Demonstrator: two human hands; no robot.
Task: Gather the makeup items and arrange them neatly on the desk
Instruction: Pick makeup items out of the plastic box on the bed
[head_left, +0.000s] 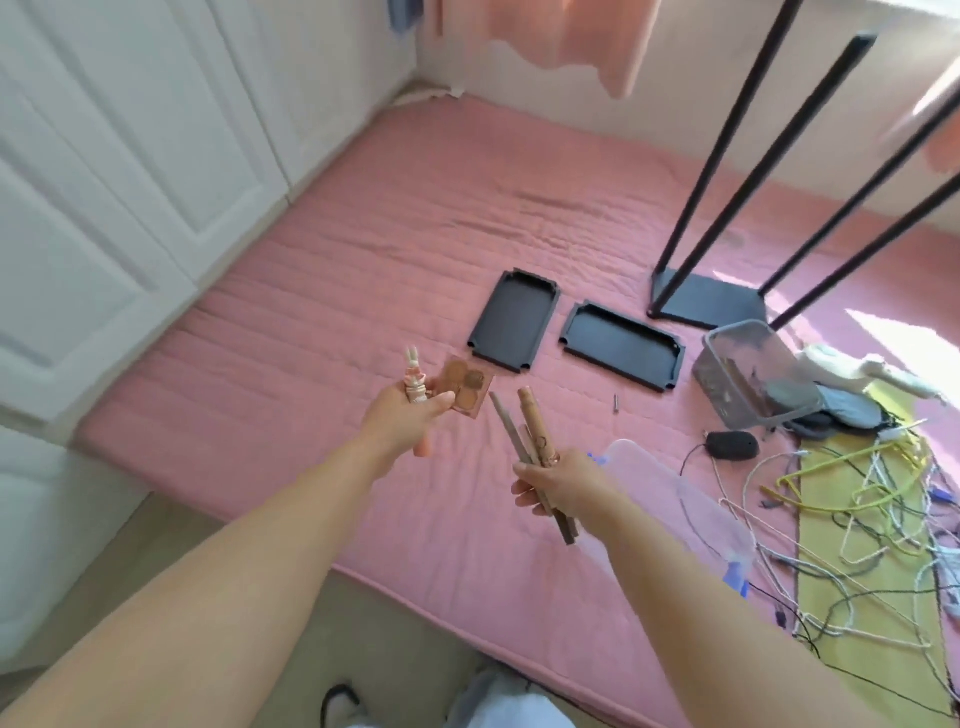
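Two black trays (514, 321), one clear bin (753, 364), four black legs (727, 145), perhaps three sticks (535, 426).

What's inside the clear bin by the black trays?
The clear bin holds dark, smudgy contents, not identifiable through its cloudy walls. Grey cloth lies against its near side, hiding the base there.

Left hand (402, 415) up over pink mat (311, 364), holding brown palette (464, 387) and small bunny-topped tube (414, 374). Right hand (558, 480) gripping tan tube (537, 423) and thin grey sticks (506, 426). Two black trays (571, 332) flat on mat, near tangled cables (857, 493).
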